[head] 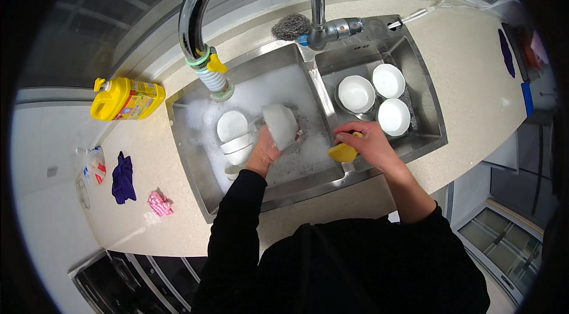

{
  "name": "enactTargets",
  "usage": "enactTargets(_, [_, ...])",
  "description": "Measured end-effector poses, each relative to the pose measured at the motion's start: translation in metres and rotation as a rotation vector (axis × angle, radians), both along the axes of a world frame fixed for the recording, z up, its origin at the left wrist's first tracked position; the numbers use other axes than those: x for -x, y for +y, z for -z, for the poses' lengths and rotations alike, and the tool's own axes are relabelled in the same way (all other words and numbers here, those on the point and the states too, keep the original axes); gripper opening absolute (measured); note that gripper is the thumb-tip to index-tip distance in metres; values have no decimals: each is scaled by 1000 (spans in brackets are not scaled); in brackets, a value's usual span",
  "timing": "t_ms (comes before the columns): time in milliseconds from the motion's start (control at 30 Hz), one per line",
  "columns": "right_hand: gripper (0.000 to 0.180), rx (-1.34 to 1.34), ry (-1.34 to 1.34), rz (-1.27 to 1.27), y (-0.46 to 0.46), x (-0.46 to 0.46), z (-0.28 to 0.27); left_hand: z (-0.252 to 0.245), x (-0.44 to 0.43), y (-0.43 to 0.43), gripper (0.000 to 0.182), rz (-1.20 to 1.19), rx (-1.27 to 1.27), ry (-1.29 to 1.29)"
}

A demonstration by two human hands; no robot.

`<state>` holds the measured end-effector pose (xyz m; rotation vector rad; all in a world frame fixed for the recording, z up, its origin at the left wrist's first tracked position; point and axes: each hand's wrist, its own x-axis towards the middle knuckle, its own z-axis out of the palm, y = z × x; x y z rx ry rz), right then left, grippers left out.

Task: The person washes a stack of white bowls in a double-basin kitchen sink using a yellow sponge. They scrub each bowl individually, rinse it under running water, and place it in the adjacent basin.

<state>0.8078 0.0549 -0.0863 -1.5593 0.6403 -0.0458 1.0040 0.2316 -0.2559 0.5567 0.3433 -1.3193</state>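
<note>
My left hand (265,147) grips a white bowl (280,126), tilted on its side over the sudsy water in the left sink basin (191,189). Its fingers are partly hidden behind the bowl. Just left of that hand, several white bowls (233,126) lean together in the foam. My right hand (366,142) pinches a yellow sponge (343,153) above the divider between the basins. Beyond it, three visible white bowls (394,117) sit in the right sink basin (420,131), one of them over a round metal drain part.
A chrome faucet (191,16) with a white spout extension arches over the left basin. Steel wool (291,27) rests behind the sink. On the left counter are a yellow detergent jug (129,98), a dark purple cloth (123,178) and a pink cloth (160,203).
</note>
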Motion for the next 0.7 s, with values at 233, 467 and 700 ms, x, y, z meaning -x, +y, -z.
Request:
enactTargets(233, [19, -49, 10, 10, 0, 0, -1, -40, 2, 0, 57, 60, 512, 250])
enactTargets(467, [19, -25, 3, -19, -1, -1, -2, -34, -19, 11, 51, 90, -81, -116])
enactTargets(700, [18, -21, -9, -8, 0, -1, 5, 3, -22, 25, 52, 212, -872, -831])
